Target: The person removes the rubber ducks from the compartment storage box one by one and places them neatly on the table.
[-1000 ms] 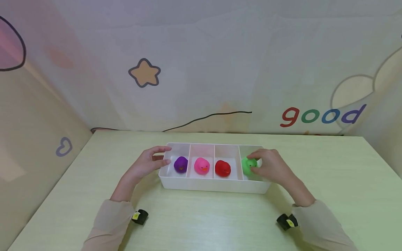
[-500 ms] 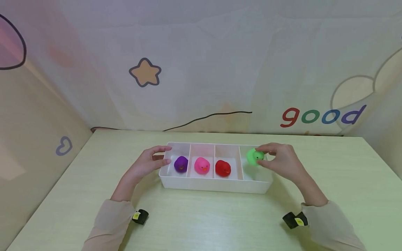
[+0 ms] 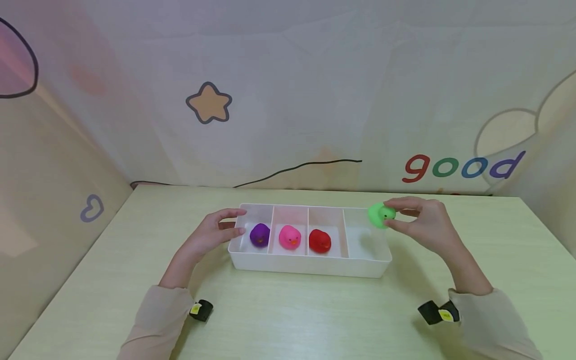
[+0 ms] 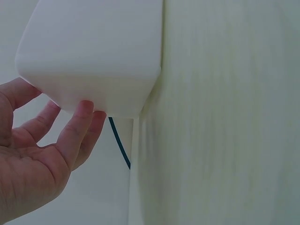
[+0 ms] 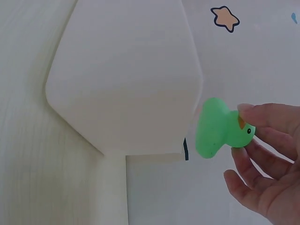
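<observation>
A white divided tray (image 3: 310,266) lies across the table in the head view. My left hand (image 3: 213,234) holds its left end, two fingertips over the rim; in the left wrist view, other fingers (image 4: 77,131) touch the outer end wall. My right hand (image 3: 425,223) pinches a green toy duck (image 3: 377,215) by its head, above the tray's back right corner. In the right wrist view the green duck hangs apart from the tray's end. A purple duck (image 3: 259,235), a pink duck (image 3: 290,237) and a red duck (image 3: 320,241) sit in separate compartments.
The pale wooden table (image 3: 288,315) ends at the back against a printed cloth wall (image 3: 292,110) with a star and the word "good". Side walls stand left and right. Black wrist cameras (image 3: 201,310) stick out from both sleeves.
My right hand has lifted the green duck out of the rightmost compartment and carried it right and up. The left hand and the other ducks stay in place.
</observation>
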`<state>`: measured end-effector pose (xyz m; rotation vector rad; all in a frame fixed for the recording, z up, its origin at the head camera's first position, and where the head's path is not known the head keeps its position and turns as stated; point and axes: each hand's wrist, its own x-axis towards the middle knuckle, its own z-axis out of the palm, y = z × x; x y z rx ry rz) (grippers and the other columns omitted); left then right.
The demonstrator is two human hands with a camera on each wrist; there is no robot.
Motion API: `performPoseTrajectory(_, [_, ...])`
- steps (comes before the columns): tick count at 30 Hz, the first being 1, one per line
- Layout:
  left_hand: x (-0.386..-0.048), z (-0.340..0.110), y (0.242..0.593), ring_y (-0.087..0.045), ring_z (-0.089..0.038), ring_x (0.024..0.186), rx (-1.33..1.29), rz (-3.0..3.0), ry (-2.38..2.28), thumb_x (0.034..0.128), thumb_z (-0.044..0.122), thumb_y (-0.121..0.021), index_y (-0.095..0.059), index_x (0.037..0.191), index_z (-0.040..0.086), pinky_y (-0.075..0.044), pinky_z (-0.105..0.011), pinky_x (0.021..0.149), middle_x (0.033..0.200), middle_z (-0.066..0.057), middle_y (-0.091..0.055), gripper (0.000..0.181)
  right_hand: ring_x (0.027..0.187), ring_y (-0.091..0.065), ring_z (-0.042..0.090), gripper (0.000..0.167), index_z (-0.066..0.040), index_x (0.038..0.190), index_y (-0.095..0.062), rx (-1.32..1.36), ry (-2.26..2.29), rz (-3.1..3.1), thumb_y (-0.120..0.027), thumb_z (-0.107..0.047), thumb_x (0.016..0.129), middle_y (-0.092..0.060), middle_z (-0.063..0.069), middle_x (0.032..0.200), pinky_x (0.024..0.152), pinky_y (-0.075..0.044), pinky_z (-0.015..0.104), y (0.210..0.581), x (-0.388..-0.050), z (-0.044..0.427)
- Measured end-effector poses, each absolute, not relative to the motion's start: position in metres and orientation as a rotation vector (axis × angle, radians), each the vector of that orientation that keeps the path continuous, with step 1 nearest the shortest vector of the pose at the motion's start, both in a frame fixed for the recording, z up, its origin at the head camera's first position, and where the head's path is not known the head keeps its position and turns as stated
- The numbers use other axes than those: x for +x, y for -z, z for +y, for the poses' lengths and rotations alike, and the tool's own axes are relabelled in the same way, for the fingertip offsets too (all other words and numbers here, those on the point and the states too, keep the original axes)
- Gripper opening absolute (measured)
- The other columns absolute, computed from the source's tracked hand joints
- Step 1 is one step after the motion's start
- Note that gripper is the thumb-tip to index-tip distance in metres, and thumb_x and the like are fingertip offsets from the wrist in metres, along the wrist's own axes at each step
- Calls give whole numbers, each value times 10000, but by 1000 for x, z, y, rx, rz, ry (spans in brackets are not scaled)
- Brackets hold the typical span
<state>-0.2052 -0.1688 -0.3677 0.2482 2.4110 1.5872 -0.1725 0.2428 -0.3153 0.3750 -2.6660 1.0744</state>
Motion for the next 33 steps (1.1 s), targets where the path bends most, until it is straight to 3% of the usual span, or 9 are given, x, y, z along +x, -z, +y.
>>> performPoseTrajectory(2, [-205,-169,368,-415,-373,1225,249,2416,-1581,844,166,-647,-466,1302,40,-421,-456,939,1363,-169,-395,508,912,-632,269,349,7,1053,-667,357,-1077,-2658,-754,-83,727,-653,174,1036,687,-429,41,315,-172,247])
performPoseTrajectory(6, [-206,-168,368,-414,-368,1227,242,2417,-1576,843,171,-650,-469,1304,53,-421,-453,940,1364,-158,-396,509,834,-581,-47,357,7,1052,-667,319,-1075,-2644,-761,-96,724,-650,184,1039,680,-438,45,314,-172,256])
performPoseTrajectory(8, [-206,-167,368,-421,-362,1222,233,2414,-1579,841,169,-653,-473,1303,63,-424,-451,938,1363,-150,-399,507,815,-516,-140,362,8,1055,-665,304,-1070,-2645,-763,-96,723,-648,188,1041,678,-438,44,315,-172,261])
performPoseTrajectory(12, [-205,-167,368,-430,-355,1214,226,2415,-1578,839,170,-654,-474,1304,73,-424,-452,939,1362,-143,-401,508,894,-641,154,365,26,1063,-655,290,-1045,-2671,-753,-88,731,-637,210,1050,663,-434,42,317,-171,268])
performPoseTrajectory(15, [-205,-167,368,-435,-352,1210,228,2415,-1582,838,171,-654,-476,1302,74,-423,-452,940,1360,-142,-405,506,951,-599,397,364,42,1065,-647,285,-1033,-2699,-746,-85,738,-630,229,1050,654,-429,42,321,-172,273])
performPoseTrajectory(21, [-204,-168,366,-435,-360,1208,238,2403,-1600,842,162,-649,-464,1305,42,-419,-452,945,1359,-164,-402,512,959,-597,411,358,48,1060,-646,287,-1020,-2747,-740,-82,740,-624,239,1059,664,-443,55,333,-176,280])
performPoseTrajectory(25, [-204,-168,366,-428,-359,1215,234,2403,-1599,842,164,-650,-465,1305,47,-419,-450,946,1360,-161,-401,512,968,-594,412,361,48,1068,-643,280,-1000,-2785,-731,-73,739,-618,246,1072,723,-528,244,340,-179,284])
performPoseTrajectory(28, [-204,-168,367,-434,-352,1210,230,2401,-1601,839,162,-653,-470,1303,56,-427,-445,937,1357,-153,-405,510,974,-589,409,363,48,1070,-642,268,-978,-2817,-731,-74,739,-613,250,1080,772,-509,416,345,-182,285])
performPoseTrajectory(33, [-205,-167,368,-431,-348,1214,227,2401,-1600,834,169,-660,-477,1299,71,-428,-446,936,1356,-141,-407,509,981,-581,415,373,59,1060,-643,270,-973,-2844,-749,-85,733,-606,263,1081,799,-489,456,351,-184,285])
